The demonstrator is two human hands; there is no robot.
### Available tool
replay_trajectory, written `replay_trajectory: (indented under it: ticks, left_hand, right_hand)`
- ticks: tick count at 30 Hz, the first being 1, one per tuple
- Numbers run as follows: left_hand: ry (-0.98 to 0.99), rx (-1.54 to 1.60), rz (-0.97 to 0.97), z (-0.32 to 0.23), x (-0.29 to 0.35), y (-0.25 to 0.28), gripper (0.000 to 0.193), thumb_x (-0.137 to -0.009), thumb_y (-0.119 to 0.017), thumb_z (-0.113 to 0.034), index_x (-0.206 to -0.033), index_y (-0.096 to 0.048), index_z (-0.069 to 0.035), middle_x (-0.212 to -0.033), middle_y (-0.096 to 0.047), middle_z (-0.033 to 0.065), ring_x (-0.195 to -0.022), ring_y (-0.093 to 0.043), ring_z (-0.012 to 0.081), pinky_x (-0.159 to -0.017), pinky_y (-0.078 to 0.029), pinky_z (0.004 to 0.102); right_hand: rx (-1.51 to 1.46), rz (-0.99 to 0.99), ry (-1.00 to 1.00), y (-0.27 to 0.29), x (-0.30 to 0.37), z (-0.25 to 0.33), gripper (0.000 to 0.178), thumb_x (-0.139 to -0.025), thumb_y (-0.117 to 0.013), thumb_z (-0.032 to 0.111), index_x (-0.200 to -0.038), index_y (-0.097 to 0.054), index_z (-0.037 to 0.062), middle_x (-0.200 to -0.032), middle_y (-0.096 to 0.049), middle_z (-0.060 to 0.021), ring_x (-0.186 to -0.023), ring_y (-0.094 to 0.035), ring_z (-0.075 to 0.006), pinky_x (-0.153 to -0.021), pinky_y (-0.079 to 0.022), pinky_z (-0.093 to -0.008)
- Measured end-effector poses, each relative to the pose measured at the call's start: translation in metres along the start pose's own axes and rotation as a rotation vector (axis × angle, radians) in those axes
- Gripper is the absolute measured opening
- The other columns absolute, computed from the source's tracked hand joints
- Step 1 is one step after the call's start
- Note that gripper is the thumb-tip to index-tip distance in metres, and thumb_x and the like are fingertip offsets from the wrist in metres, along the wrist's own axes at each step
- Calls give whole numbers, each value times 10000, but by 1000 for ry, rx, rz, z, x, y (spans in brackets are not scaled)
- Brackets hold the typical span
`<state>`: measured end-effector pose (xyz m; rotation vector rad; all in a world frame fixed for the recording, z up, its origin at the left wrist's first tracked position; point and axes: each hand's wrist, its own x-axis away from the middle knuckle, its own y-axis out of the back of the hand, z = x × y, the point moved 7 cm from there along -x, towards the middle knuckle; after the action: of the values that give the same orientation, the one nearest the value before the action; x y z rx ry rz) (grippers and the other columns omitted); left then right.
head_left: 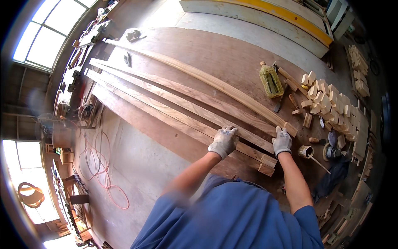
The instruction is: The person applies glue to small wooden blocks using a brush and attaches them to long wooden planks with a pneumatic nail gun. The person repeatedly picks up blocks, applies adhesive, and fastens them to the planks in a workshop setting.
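Note:
Several long, pale wooden boards [178, 88] lie side by side, slanting across a broad brown worktop [174, 45]. My left hand [225, 141], in a whitish work glove, closes over the edge of one of the nearer boards [186, 108]. At the right, my gloved right hand [282, 141] grips the near end of a middle board, its fingers pointing away from me. Part of that board's end is hidden under the glove. Just beyond the right fingertips is the end of the farthest board [232, 91]. Short end pieces [267, 164] show on the nearest boards.
Beyond the boards stands a yellowish plastic bottle [271, 81]. Stacked wooden blocks [327, 99] crowd the right side. Near my right hand are an open can [306, 151] with a stick and a round power tool [330, 152]. A pink hose [108, 182] coils on the left floor.

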<state>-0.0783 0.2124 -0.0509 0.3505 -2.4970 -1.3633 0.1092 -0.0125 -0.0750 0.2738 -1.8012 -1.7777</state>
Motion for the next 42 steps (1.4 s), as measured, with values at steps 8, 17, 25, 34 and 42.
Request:
replay_trajectory:
  ticks: [8, 17, 25, 34, 42]
  left_hand:
    - [374, 632, -205, 51, -9, 0, 434, -992, -743, -365, -1236, -712, -6, -1129, -758, 172, -992, -747, 281, -878, -583, 397]
    - [896, 1855, -515, 158, -6, 21, 412, -952, -793, -542, -1080, -653, -176, -804, -499, -17, -662, -537, 174, -563, -490, 313]
    - [1131, 1743, -389, 148, 28, -9, 614, -935, -793, -535, -1418, -628, -195, -1363, -624, 10, -1078, -540, 236, -931, -477, 419]
    - [864, 2100, -151, 66, 58, -50, 268, -1025, -737, -368, -1166, -689, -145, -1071, -753, 69, -972, -751, 289, -852, -634, 437]
    - [905, 2001, -168, 56, 52, -20, 247, -1062, -691, -354, -889, -647, -184, -792, -644, -54, -708, -631, 146, -629, -529, 330]
  right_hand:
    - [-141, -11, 58, 36, 24, -15, 507, -769, -855, 241, -1213, -657, 96, -1216, -676, -178, -1156, -676, -382, -990, -550, -481]
    - [-180, -62, -17, 116, 172, -91, 524, -708, -849, 176, -1179, -646, 70, -1181, -656, -196, -1102, -655, -434, -967, -538, -506]
    - [-121, -35, -253, 82, 262, -143, 552, -693, -868, 78, -1194, -638, 58, -1180, -643, -208, -1086, -656, -453, -954, -551, -513]
    - [31, 145, -361, 25, 329, -220, 545, -688, -931, 211, -1115, -637, 42, -1140, -678, -227, -1069, -687, -433, -915, -576, -498]
    - [84, 377, -312, -12, 354, -187, 599, -681, -945, 340, -1095, -619, 54, -1132, -702, -222, -1052, -720, -421, -888, -601, -502]
